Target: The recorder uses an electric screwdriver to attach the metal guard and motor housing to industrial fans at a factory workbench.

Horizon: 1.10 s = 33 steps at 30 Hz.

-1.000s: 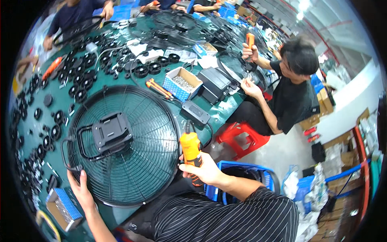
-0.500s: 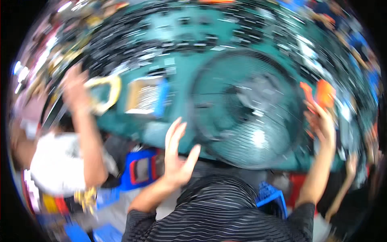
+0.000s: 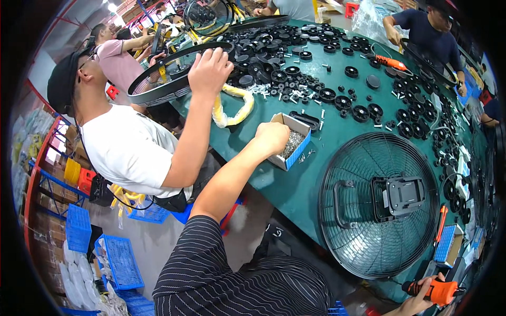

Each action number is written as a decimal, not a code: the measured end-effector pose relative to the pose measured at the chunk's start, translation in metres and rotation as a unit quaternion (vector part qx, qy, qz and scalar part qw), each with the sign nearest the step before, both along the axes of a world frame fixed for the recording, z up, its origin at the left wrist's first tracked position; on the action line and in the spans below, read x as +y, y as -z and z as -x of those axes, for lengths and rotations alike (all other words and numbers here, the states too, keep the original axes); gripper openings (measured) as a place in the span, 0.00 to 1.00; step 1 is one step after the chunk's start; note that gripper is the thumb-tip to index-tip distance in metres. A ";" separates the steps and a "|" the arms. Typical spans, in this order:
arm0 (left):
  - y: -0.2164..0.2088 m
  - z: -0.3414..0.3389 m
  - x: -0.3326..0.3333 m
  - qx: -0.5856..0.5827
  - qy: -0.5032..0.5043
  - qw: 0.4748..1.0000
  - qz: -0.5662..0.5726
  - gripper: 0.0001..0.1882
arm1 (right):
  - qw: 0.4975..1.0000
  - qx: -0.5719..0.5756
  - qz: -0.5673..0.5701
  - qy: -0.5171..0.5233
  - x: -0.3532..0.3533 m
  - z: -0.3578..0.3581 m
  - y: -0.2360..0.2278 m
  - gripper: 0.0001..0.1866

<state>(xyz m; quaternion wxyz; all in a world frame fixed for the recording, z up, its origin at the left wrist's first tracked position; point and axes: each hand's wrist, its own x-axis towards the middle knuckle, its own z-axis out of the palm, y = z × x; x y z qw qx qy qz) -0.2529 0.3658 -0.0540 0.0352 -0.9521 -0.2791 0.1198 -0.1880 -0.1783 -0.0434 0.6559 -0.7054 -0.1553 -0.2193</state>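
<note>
My left hand (image 3: pixel 274 138) reaches into a small cardboard box (image 3: pixel 288 159) of loose screws (image 3: pixel 293 143). Its fingers are curled down over the near side, and their tips are hidden. In my right hand (image 3: pixel 420 298), at the lower right, is an orange and black electric screwdriver (image 3: pixel 441 291), its body gripped by the fingers. Between my arms, a round black fan with a wire guard (image 3: pixel 363 163) lies on the green table (image 3: pixel 258 181). A dark bracket (image 3: pixel 403 196) sits on the guard, and a curved handle (image 3: pixel 340 205) stands to its left.
Black wheels and knobs (image 3: pixel 327 95) crowd the far table. A yellow wrapped ring (image 3: pixel 240 113) lies beyond the screw box. At left, a person in a white shirt (image 3: pixel 129 145) raises a fan ring (image 3: pixel 182 68). A second small box (image 3: pixel 449 245) stands right of the fan.
The view has turned left and sharpened. My left hand, open before, has gone into the screw box. My right hand has come down toward me and holds the screwdriver.
</note>
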 end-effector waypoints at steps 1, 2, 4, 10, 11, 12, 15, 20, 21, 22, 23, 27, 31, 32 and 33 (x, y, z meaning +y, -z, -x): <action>0.002 0.001 0.003 -0.011 0.005 1.000 0.001 0.08 | 1.000 0.001 -0.010 -0.008 0.002 -0.002 -0.001 0.19; 0.004 0.002 0.008 -0.015 0.004 1.000 -0.001 0.08 | 1.000 -0.003 -0.012 -0.009 0.003 -0.005 -0.001 0.19; 0.009 0.003 0.013 -0.039 0.003 0.999 0.017 0.07 | 0.999 0.030 0.007 -0.009 0.001 -0.012 -0.001 0.18; 0.006 0.015 0.014 -0.089 0.002 0.996 0.000 0.09 | 0.996 0.029 -0.073 -0.036 -0.007 -0.013 -0.008 0.14; 0.002 0.022 0.012 -0.089 0.001 0.996 -0.002 0.09 | 0.995 0.041 -0.086 -0.041 -0.015 -0.010 -0.008 0.14; -0.002 0.029 0.007 -0.102 0.004 0.995 -0.002 0.10 | 0.995 0.041 -0.084 -0.042 -0.029 -0.009 -0.002 0.14; 0.013 0.022 0.009 -0.154 0.020 0.987 0.036 0.10 | 0.999 0.019 -0.013 -0.043 -0.085 -0.018 0.020 0.19; -0.012 0.039 -0.008 -0.368 0.017 0.904 0.215 0.10 | 0.979 0.016 -0.195 -0.057 -0.049 0.009 -0.032 0.16; -0.020 0.043 -0.023 -0.407 0.018 0.860 0.308 0.09 | 0.963 0.000 -0.259 -0.074 -0.035 0.014 -0.040 0.18; -0.023 0.050 -0.036 -0.397 -0.034 0.814 0.423 0.10 | 0.942 -0.021 -0.322 -0.091 -0.024 0.017 -0.045 0.20; -0.017 0.060 -0.051 -0.434 0.003 0.751 0.498 0.09 | 0.931 -0.032 -0.335 -0.144 -0.010 0.019 -0.050 0.21; 0.028 0.077 -0.123 -0.418 0.073 0.609 0.670 0.06 | 0.878 -0.021 -0.385 -0.285 0.054 0.036 -0.053 0.20; 0.045 0.081 -0.194 -0.359 0.056 0.568 0.738 0.09 | 0.869 -0.008 -0.388 -0.307 0.092 0.049 -0.039 0.23; 0.050 0.090 -0.198 -0.338 0.061 0.580 0.739 0.09 | 0.867 -0.004 -0.378 -0.325 0.098 0.051 -0.035 0.23; 0.049 0.091 -0.204 -0.338 0.134 0.617 0.698 0.10 | 0.857 -0.010 -0.382 -0.346 0.104 0.051 -0.030 0.23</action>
